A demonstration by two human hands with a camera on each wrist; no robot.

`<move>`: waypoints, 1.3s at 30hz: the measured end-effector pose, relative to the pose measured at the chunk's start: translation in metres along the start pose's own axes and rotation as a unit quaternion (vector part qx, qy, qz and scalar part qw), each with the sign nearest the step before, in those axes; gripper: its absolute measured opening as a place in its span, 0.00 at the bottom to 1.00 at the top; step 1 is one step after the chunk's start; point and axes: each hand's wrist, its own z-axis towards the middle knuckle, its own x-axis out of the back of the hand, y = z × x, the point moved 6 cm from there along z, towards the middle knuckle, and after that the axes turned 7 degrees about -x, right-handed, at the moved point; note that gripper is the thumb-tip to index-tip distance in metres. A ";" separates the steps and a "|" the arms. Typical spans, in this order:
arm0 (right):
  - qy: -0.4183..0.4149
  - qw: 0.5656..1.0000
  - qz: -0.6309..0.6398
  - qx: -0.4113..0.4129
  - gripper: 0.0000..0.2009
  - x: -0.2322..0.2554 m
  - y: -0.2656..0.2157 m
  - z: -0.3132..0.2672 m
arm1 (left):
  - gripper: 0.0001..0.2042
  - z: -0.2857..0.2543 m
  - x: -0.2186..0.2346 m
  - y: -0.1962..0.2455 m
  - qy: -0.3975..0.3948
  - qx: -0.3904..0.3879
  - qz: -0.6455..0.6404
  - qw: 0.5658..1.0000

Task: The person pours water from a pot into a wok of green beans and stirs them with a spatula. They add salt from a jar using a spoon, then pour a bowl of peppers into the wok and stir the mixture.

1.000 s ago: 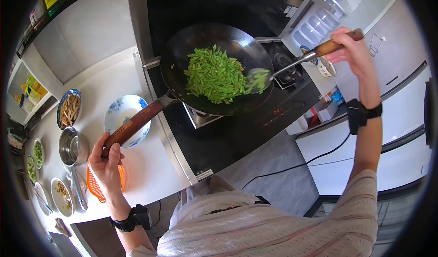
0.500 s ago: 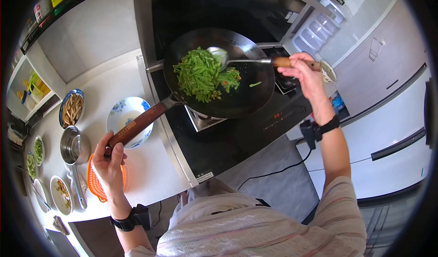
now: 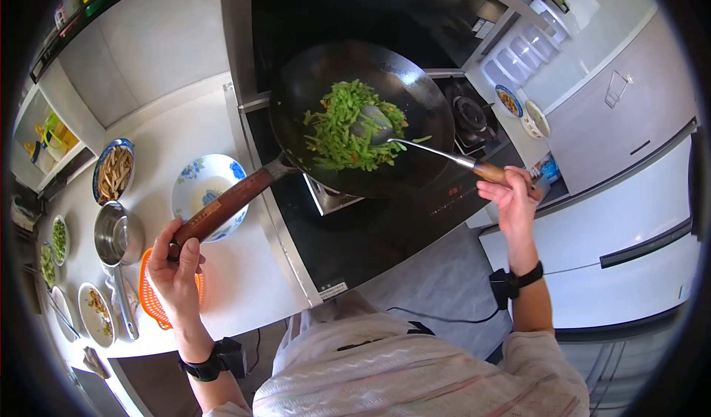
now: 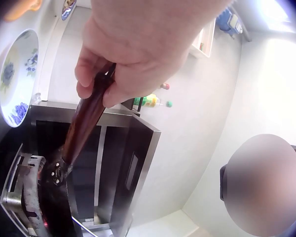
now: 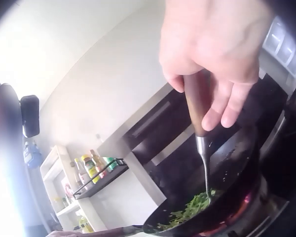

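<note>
My left hand grips the end of the wok's long wooden handle, as the left wrist view also shows from close by. The dark wok sits over a burner, with a heap of cut green vegetables in its middle. In my right hand is a ladle by its wooden handle, thumb and fingers around the grip. The ladle's rounded metal head lies on the greens, toward the right of the heap. In the right wrist view the ladle's shaft runs down into the greens.
Left of the stove are a flower-patterned plate, an orange basket, a metal saucepan and a bowl of brownish strips. Several small bowls stand at the far left. A second burner lies right of the wok.
The ladle swept left into the greens, then its handle swung down and right with my right hand. The heap has spread and shifted. My left hand stays on the wok handle.
</note>
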 end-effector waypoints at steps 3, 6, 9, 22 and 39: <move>-0.022 0.998 0.060 -0.028 0.12 -0.023 0.027 0.018 | 0.16 0.001 -0.001 0.000 0.001 0.000 -0.009 1.000; -0.052 0.998 0.004 -0.020 0.11 -0.026 -0.007 0.025 | 0.16 0.001 0.000 0.001 0.004 0.004 0.002 1.000; -0.046 0.998 -0.049 -0.012 0.10 -0.006 -0.033 0.017 | 0.16 0.001 0.000 0.000 0.004 -0.006 0.008 1.000; -0.148 0.895 -0.393 0.148 0.09 -0.074 -0.197 0.053 | 0.16 -0.001 0.000 -0.002 0.008 0.007 -0.018 1.000; -0.215 0.964 -0.129 0.094 0.05 -0.100 -0.076 0.062 | 0.15 -0.001 -0.001 -0.001 0.004 0.011 -0.019 1.000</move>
